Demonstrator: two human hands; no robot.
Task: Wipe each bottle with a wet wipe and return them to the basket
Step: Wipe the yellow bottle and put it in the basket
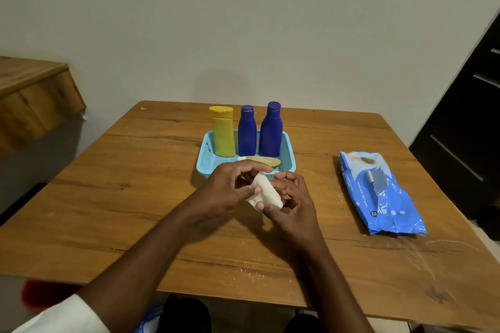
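A light blue basket (207, 153) stands mid-table. Upright inside it are a yellow bottle (223, 131) and two blue bottles (247, 131) (271, 130). A tan bottle (261, 161) lies flat along the basket's front. Just in front of the basket, my left hand (230, 188) and my right hand (290, 201) hold a folded white wet wipe (266, 192) between them, fingers curled around it. The hands hide part of the wipe and the basket's front rim.
A blue pack of wet wipes (384, 194) lies on the wooden table (135, 197) to the right. A wooden shelf (35, 94) juts out at the left, and a dark door (465, 127) stands at the right.
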